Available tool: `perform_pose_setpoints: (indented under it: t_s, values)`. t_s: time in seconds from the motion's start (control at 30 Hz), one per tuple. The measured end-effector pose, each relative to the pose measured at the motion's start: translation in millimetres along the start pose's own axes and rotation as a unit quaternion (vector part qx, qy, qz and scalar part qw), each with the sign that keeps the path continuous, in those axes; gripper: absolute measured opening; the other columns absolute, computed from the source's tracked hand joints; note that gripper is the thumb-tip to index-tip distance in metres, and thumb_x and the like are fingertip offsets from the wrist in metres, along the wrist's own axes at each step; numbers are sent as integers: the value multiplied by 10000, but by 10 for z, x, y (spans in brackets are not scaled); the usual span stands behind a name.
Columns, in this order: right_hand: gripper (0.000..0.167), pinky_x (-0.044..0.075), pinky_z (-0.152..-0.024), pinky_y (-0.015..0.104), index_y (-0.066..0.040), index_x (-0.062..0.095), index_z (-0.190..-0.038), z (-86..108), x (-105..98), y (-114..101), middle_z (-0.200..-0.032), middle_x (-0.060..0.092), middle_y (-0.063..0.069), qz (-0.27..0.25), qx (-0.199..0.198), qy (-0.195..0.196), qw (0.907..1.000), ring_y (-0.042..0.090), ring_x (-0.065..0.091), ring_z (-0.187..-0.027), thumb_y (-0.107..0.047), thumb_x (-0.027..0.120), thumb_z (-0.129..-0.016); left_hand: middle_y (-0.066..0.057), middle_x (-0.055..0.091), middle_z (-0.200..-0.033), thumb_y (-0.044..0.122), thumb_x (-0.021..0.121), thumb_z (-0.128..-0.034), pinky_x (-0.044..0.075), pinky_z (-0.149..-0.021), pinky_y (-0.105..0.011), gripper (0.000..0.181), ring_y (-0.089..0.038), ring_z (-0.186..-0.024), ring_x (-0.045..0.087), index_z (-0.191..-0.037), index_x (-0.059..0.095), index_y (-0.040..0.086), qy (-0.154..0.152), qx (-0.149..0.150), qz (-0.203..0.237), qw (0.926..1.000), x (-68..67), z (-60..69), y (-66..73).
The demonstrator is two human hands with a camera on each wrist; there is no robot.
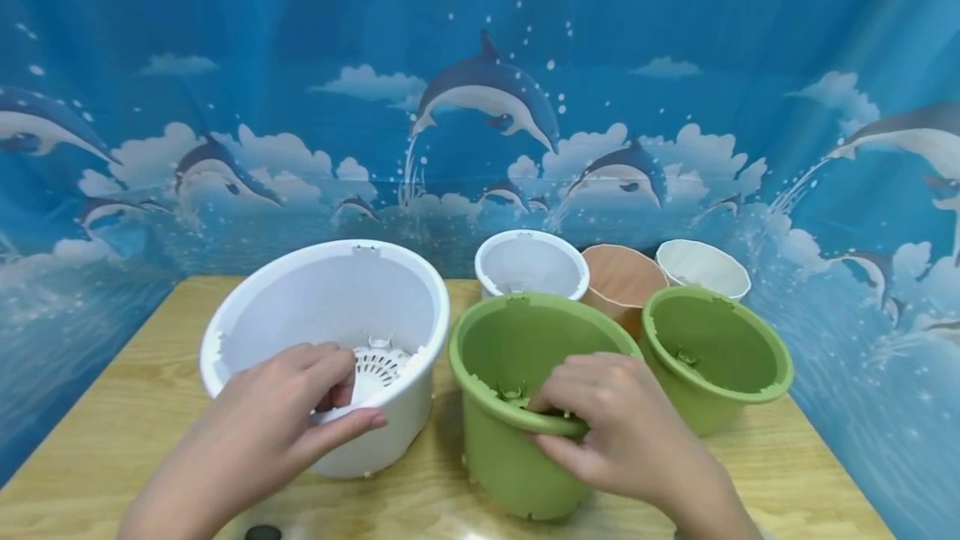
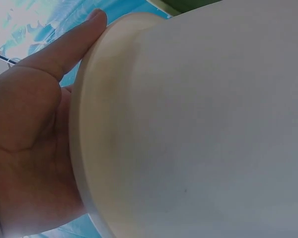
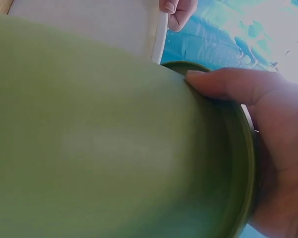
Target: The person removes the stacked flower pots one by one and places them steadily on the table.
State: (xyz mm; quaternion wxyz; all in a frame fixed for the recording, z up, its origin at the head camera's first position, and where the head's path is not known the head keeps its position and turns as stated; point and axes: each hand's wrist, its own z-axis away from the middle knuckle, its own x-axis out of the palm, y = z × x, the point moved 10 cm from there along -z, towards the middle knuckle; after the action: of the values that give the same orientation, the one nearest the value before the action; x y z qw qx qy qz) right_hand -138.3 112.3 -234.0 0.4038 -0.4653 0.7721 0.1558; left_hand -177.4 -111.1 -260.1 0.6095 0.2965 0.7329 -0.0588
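On the left of the head view, a large white flowerpot tilts toward me, its slotted bottom showing. My left hand grips its near rim, thumb outside and fingers curled inside; the left wrist view shows the thumb along the white rim. Beside it, a green flowerpot leans the same way. My right hand pinches the near right rim of that pot, fingers inside and thumb under the lip. In the right wrist view the thumb presses the green pot's wall near the rim.
Behind stand a smaller white pot, a terracotta-coloured pot and a cream pot. A second green pot is at the right. A small black object lies at the wooden table's front. A dolphin-print curtain hangs behind.
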Motion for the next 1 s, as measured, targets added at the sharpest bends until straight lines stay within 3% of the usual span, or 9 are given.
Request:
perform_pose_setpoints:
  t_s: [0.13,0.23,0.37,0.43,0.5,0.7,1.0]
  values:
    - [268,371,-610,118,-300,636,-799,23,62,-17,-710,500,-216,-65,1,-303,9995,-55,431,-643,-125,788,-664,167,413,-682,633,616,-885,342,-545,-204,361,-3,-619,388,-783,464,322,34,33,29,10000,-9,-1,21]
    - [295,346,-591,97,-336,602,-803,61,193,-25,-712,467,-243,-222,141,-1025,9944,-81,419,-642,-194,825,-671,167,410,-681,631,617,-886,340,-545,-205,363,-5,-620,386,-780,460,321,86,53,-7,9999,-26,1,31]
    - [315,324,-543,103,-353,548,-796,154,429,-11,-675,407,-254,-594,535,-2239,9713,-104,374,-602,-318,847,-702,171,415,-684,632,618,-884,342,-548,-205,362,-6,-624,393,-784,462,322,72,-3,-24,10000,-26,13,26]
    - [331,326,-522,118,-352,535,-796,198,505,4,-653,396,-250,-715,726,-2613,9599,-106,361,-577,-347,851,-698,171,419,-688,632,615,-886,344,-551,-207,359,-5,-627,396,-790,465,320,47,-25,-6,10000,-20,19,22]
    - [343,328,-511,133,-352,524,-788,230,539,17,-639,391,-243,-742,845,-2779,9540,-98,356,-564,-345,852,-686,171,422,-691,635,608,-889,344,-555,-209,359,-4,-629,397,-794,467,319,24,-43,8,10000,-14,21,18]
    - [333,316,-496,167,-374,507,-738,290,526,84,-611,370,-252,-551,1142,-2877,9493,-73,351,-547,-288,818,-655,170,419,-685,639,609,-886,344,-551,-208,365,-3,-622,395,-790,463,319,22,-26,12,10000,-13,10,22]
    - [331,310,-476,184,-405,529,-759,383,481,203,-589,383,-242,-622,1545,-3154,9342,-60,351,-516,-283,817,-650,173,409,-682,641,601,-888,338,-549,-208,368,2,-616,387,-792,459,316,37,16,41,10000,-13,14,28]
